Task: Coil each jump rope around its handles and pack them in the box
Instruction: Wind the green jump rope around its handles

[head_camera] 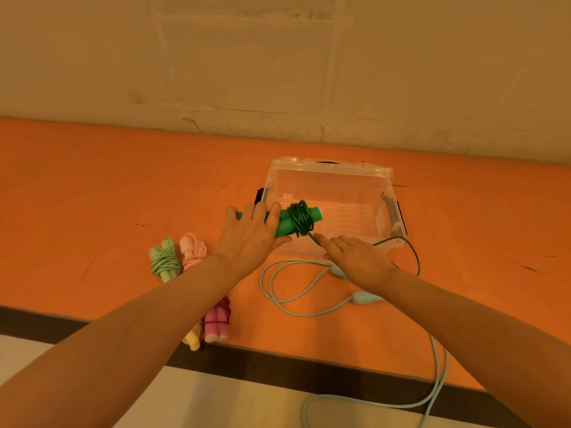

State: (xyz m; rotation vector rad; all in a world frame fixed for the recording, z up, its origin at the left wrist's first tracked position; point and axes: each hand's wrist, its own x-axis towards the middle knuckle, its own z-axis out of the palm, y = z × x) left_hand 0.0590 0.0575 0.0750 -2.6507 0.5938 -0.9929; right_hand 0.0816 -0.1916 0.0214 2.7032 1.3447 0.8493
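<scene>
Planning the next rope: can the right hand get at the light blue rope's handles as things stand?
Probably yes: the right hand hovers just above the light blue handles lying uncoiled on the table, but it is busy guiding the dark green rope.
</scene>
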